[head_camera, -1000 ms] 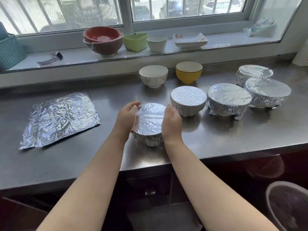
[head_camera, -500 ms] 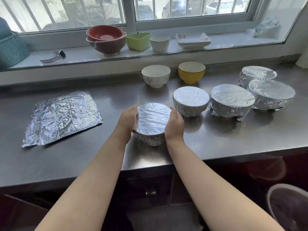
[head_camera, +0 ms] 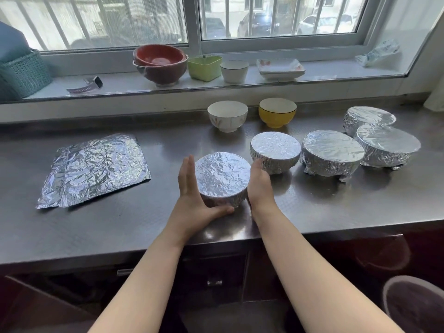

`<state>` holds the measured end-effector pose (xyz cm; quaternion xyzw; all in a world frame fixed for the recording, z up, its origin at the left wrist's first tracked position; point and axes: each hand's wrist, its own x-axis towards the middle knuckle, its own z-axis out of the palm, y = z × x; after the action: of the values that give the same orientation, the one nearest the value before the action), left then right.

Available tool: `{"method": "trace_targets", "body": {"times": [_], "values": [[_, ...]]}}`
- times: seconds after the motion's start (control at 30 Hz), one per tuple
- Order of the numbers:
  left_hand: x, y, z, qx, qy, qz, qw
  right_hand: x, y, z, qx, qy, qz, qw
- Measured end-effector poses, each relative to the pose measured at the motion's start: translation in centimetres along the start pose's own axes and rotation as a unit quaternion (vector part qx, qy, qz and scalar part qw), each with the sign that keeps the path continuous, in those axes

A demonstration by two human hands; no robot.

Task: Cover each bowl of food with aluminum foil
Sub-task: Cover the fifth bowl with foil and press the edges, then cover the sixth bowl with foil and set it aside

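Note:
A small bowl wrapped in aluminum foil (head_camera: 221, 175) stands near the front of the steel counter (head_camera: 312, 203). My left hand (head_camera: 192, 193) presses its left side with straight fingers, the thumb reaching along the bowl's base. My right hand (head_camera: 260, 188) lies flat against its right side. Several more foil-covered bowls stand in a row to the right (head_camera: 275, 146) (head_camera: 332, 150) (head_camera: 388, 143), with one behind (head_camera: 368, 116). An uncovered white bowl (head_camera: 227, 121) and an uncovered yellow bowl (head_camera: 277, 118) stand at the back. Flat foil sheets (head_camera: 93, 168) lie at the left.
On the windowsill stand stacked red bowls (head_camera: 159, 66), a green dish (head_camera: 204, 68), a white cup (head_camera: 234, 72), a square plate (head_camera: 280, 69), a watch (head_camera: 86, 85) and a teal basket (head_camera: 22, 73). A dark bin (head_camera: 413, 306) sits on the floor at the lower right.
Both hands have loosened from cupping the bowl's rim. The left fingers have straightened and slid down its side, and the thumb has moved under its front.

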<state>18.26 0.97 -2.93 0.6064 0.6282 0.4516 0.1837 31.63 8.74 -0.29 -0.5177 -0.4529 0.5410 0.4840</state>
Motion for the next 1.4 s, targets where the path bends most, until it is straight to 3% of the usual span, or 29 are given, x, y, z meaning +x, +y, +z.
{"method": "trace_targets", "body": {"times": [0.53,0.8,1.2,1.4], "values": [[3.7,-0.5,0.7,0.054,0.045,-0.080,0.994,2.3,0.8,-0.9,-0.078,-0.033,0.012,0.996],[6.6,-1.2,1.2,0.061,0.042,-0.088,0.993,2.7,-2.3,-1.3,-0.222,-0.032,-0.040,0.974],[11.6,-1.2,2.8,0.002,0.016,-0.095,0.995,8.9,-7.9,-0.5,-0.222,-0.062,-0.063,0.971],[13.3,-1.2,1.5,-0.019,-0.023,-0.113,0.993,12.0,-9.2,-0.2,-0.175,-0.061,-0.026,0.982]]}}
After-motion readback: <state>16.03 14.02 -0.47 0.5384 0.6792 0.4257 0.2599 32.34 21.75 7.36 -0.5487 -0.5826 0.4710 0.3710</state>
